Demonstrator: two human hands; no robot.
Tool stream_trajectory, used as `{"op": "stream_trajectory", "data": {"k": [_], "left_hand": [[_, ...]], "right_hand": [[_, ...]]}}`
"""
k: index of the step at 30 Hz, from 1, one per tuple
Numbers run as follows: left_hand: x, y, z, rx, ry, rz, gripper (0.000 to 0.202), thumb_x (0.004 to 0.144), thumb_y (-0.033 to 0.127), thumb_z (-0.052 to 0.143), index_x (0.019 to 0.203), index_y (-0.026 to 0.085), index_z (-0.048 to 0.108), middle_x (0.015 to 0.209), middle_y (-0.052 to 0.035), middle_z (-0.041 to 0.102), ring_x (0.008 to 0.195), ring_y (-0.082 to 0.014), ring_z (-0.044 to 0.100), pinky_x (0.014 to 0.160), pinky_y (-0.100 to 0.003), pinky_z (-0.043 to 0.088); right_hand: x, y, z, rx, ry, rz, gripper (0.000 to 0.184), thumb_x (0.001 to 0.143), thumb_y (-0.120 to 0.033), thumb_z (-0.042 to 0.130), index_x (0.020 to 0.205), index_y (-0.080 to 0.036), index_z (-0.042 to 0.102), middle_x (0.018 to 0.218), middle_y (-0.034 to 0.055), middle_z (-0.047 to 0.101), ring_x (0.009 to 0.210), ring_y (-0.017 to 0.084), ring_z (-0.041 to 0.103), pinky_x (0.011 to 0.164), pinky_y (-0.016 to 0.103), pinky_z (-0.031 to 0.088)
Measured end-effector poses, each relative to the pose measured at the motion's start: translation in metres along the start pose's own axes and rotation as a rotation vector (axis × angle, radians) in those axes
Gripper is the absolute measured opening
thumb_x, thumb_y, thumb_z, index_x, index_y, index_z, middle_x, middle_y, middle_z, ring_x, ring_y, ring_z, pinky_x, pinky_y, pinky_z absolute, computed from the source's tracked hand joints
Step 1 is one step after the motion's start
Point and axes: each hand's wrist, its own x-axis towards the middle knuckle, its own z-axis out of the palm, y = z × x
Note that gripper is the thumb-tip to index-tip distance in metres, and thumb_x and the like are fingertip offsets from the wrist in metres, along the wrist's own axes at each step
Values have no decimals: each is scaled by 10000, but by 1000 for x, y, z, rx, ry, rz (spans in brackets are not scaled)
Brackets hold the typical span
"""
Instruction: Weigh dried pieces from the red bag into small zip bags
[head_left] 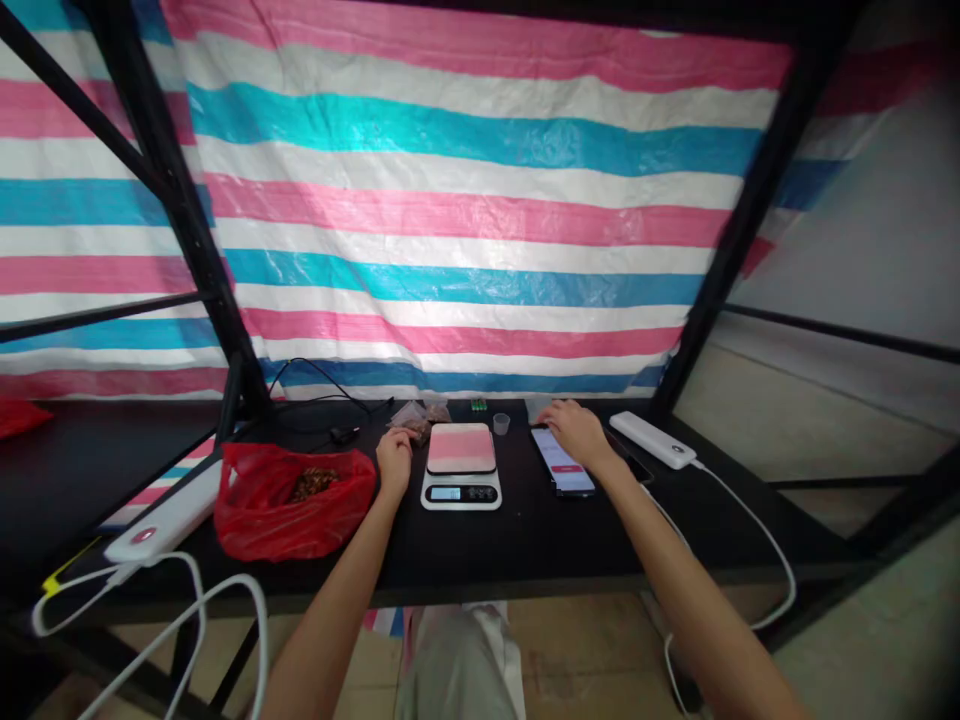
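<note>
My left hand (394, 458) rests on the black table (525, 540) just left of a white kitchen scale (460, 466). Its fingers are curled at a small clear bag (411, 415) of brown bits, though whether they grip it is hidden. My right hand (576, 430) lies over the top end of a lit smartphone (564, 464) right of the scale, fingers stretched forward and touching the phone. A red plastic bag (292, 500) holding brown pieces sits left of my left hand.
A small clear cup (501, 424) and a green item (478, 405) stand behind the scale. White power banks (651, 438) (166, 520) with cables lie at both sides. A striped tarp (465, 200) and black frame posts (735, 220) close the back.
</note>
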Motion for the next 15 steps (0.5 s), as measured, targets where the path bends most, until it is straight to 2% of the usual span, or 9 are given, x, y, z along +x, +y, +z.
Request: {"op": "stream_trajectory", "data": {"k": [1,2,5,10,15], "left_hand": [[0,1,1,0,-9,8,192,504,93,333,350,189,396,714,-37,641,737,-182,567,713,-298,422],[1,2,2,1,-18,15,194,512,95,334,354,189,396,709,-36,640,729,-182,563,700,-296,418],[1,6,2,8,-31,28,205,525,95,339,357,189,407,712,-38,640,734,-185,558,692,-297,412],[1,11,2,19,-17,28,222,525,66,351,377,189,462,796,-24,652,823,-187,569,754,-308,414],[2,18,1,20,-8,47,245,596,79,385,501,200,576,788,-18,663,827,-187,582,825,-331,404]], "right_hand": [[22,12,6,-144,-51,54,263,872,-212,421,1000,-247,648,1137,73,589,1113,235,488,871,358,399],[39,22,12,-179,-73,75,234,840,-217,482,991,-257,656,1147,71,586,1111,246,489,861,360,403],[67,41,34,-233,-107,103,220,779,-227,578,976,-254,673,1094,81,621,1066,258,520,840,358,412],[77,44,59,-338,-94,54,211,801,-124,504,886,-134,697,1023,153,646,1056,269,518,844,359,394],[80,49,65,-408,-63,5,209,781,-64,491,824,-86,694,908,164,674,981,267,560,834,359,386]]}}
